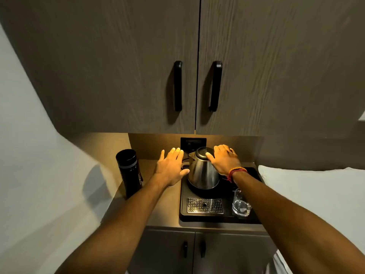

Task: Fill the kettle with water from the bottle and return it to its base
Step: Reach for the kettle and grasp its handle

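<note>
Two forearms reach in from the near edge of the bench (158, 214) toward its back. Near front of the black tray (184, 212): perforated metal drip grate (205, 205); clear glass (240, 204) at the tray's near right corner, partly behind the right forearm. Further back on the tray: steel kettle (202, 172), upright, seated on its round black base (195, 189), black lid closed. Black bottle (129, 173) stands upright, cap on, at the bench's left edge, well apart from the kettle. Left hand (170, 167) is flat, palm down, fingers (175, 152) spread and holding nothing; thumb tip just beside the kettle's left wall, contact uncertain. Right hand (224, 161) rests over the kettle's right side, thumb on the lid rim, fingers draped loosely past the far side; firm grasp cannot be told. Red-orange thread band (237, 172) on right wrist. Wall socket (193, 144) at the back edge, behind the kettle.
</note>
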Action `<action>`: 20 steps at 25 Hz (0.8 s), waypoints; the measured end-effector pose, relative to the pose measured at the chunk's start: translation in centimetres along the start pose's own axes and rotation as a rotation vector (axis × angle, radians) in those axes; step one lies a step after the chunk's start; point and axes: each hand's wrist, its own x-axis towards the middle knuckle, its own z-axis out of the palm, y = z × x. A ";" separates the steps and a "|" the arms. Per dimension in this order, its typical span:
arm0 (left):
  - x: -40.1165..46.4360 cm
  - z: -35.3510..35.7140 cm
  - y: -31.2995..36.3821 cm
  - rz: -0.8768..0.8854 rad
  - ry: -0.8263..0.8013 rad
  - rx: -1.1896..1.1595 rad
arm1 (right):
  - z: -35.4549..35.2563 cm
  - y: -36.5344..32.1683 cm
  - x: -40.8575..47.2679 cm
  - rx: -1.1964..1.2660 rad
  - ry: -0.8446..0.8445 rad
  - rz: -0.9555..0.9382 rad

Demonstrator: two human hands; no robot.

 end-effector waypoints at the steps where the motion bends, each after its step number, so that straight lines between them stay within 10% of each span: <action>1: 1.0 0.1 0.0 -0.015 0.000 0.003 | 0.4 0.5 1.5 0.008 -0.038 0.030; 20: 6.8 3.2 -2.1 -0.075 -0.167 -0.005 | 2.9 0.7 7.8 0.245 -0.145 0.176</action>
